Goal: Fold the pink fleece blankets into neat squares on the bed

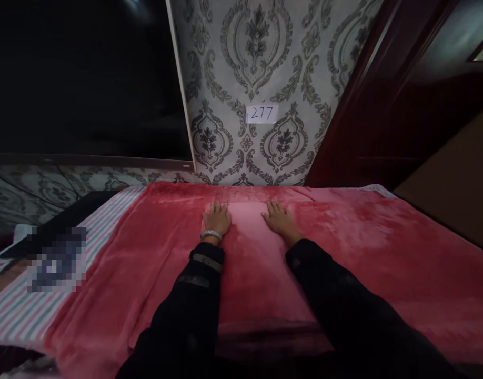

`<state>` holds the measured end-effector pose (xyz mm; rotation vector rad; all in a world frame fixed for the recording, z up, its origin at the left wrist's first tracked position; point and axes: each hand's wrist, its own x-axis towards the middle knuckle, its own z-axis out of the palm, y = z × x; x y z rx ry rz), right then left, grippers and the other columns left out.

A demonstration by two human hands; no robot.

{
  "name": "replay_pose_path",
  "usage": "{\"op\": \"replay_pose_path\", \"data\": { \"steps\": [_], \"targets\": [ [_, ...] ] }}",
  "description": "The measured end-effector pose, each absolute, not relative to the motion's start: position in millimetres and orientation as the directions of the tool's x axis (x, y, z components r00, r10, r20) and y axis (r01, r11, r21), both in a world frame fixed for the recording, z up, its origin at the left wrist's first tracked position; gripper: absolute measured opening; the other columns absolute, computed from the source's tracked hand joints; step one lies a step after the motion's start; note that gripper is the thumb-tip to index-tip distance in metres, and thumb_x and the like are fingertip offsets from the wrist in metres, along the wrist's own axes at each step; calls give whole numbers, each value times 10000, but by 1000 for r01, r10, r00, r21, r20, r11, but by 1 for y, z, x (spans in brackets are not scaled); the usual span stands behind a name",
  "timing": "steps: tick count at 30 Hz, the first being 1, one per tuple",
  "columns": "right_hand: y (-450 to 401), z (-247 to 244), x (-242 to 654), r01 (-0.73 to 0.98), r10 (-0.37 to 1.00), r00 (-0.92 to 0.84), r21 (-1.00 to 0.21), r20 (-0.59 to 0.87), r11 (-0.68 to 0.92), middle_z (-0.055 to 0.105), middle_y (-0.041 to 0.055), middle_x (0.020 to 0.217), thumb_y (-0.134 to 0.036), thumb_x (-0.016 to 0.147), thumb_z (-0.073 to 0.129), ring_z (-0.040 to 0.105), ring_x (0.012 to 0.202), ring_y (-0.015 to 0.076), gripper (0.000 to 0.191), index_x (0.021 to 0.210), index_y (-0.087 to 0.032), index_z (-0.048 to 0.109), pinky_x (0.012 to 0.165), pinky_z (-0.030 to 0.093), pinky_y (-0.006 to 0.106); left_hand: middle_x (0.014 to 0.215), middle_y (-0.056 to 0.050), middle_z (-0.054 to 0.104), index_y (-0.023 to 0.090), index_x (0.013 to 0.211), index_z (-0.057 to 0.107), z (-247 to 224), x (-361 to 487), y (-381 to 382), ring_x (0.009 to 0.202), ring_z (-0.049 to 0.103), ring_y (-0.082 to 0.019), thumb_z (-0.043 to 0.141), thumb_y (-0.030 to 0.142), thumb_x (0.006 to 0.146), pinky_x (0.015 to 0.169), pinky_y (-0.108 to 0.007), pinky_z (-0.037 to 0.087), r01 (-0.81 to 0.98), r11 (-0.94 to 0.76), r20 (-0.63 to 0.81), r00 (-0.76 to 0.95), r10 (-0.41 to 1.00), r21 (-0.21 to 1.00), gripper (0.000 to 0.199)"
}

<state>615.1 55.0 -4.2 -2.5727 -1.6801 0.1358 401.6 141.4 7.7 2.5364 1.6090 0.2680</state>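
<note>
A plush red and pink blanket [147, 247] lies spread over a flat surface, with a few creases and shaded patches in its pile. Flat on its far part rests my left hand [218, 219], fingers spread, a silvery bracelet on the wrist. To the right of it, across a light pink strip, my right hand [280, 219] also presses palm down with its fingers apart. Neither hand grips anything. Dark sleeves cover both my forearms.
Striped cloth [107, 231] shows under the blanket's left side, with a blurred dark object [58, 260] on it. Behind stand a large black screen [87, 79], patterned wallpaper with a paper [262, 112] reading 277, and a dark red door [368, 105] at right.
</note>
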Motion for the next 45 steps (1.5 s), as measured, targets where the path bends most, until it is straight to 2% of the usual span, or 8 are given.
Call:
{"op": "replay_pose_path", "data": {
  "steps": [6, 11, 15, 19, 29, 37, 41, 45],
  "targets": [
    [22, 23, 608, 921, 932, 358, -144, -58, -362, 104, 120, 1693, -410, 1044, 203, 127, 1554, 264, 642, 1626, -140, 187, 1212, 207, 549, 1692, -89, 192, 213, 1588, 302, 26, 402, 141, 1561, 153, -295, 243, 391, 998, 1208, -661, 194, 889, -402, -31, 418, 908, 221, 619],
    [5, 34, 553, 984, 990, 137, -117, 36, -132, 209, 169, 1664, -353, 1032, 262, 182, 1543, 283, 622, 1595, -88, 289, 1224, 186, 535, 1693, -107, 162, 192, 1598, 271, 50, 389, 104, 1568, 124, -282, 260, 391, 1006, 1230, -634, 146, 848, -483, -53, 505, 862, 218, 624],
    [-7, 15, 503, 993, 996, 9, -117, 93, 2, 284, 152, 1643, -275, 1016, 289, 239, 1528, 267, 586, 1571, -103, 358, 1216, 229, 506, 1670, -122, 246, 174, 1592, 283, 33, 364, 50, 1559, 178, -263, 252, 369, 1020, 1241, -604, 152, 744, -643, -13, 655, 755, 182, 605],
    [-20, -7, 491, 992, 990, -30, -119, 134, 46, 267, 129, 1653, -294, 1015, 333, 223, 1533, 265, 597, 1586, -120, 328, 1223, 212, 509, 1678, -140, 200, 135, 1590, 281, 6, 347, 20, 1567, 131, -273, 231, 429, 1037, 1245, -611, 107, 727, -682, 26, 682, 731, 75, 628],
    [-48, -14, 563, 975, 964, 219, -81, 149, -209, 234, 191, 1653, -534, 1024, 361, 177, 1543, 297, 725, 1590, -85, 300, 1227, 183, 515, 1679, -158, 189, 143, 1600, 252, -5, 349, 25, 1566, 129, -290, 285, 516, 1024, 1243, -612, 79, 721, -692, 61, 689, 722, 42, 687],
    [-81, 5, 598, 933, 948, 301, -174, -103, -315, 171, 156, 1678, -474, 1037, 270, 146, 1549, 300, 688, 1612, -98, 234, 1221, 194, 532, 1694, -117, 125, 178, 1609, 219, 19, 347, 28, 1573, 60, -255, 309, 460, 1024, 1248, -566, 35, 699, -683, -89, 710, 699, 212, 656],
    [-89, 19, 555, 959, 971, 237, -171, 40, -227, 223, 168, 1663, -431, 1034, 221, 162, 1541, 330, 674, 1592, -58, 277, 1218, 201, 537, 1669, -86, 258, 196, 1596, 279, 41, 332, 6, 1556, 182, -222, 296, 371, 1026, 1262, -469, 151, 683, -667, -129, 721, 681, 297, 597],
    [-101, 14, 479, 987, 994, 60, -151, 90, -46, 269, 152, 1652, -353, 1029, 259, 218, 1530, 306, 620, 1576, -69, 331, 1222, 210, 493, 1641, -93, 336, 192, 1565, 361, 30, 318, -49, 1536, 258, -255, 309, 327, 1013, 1260, -520, 168, 682, -707, 19, 717, 697, 186, 571]
  ]
}}
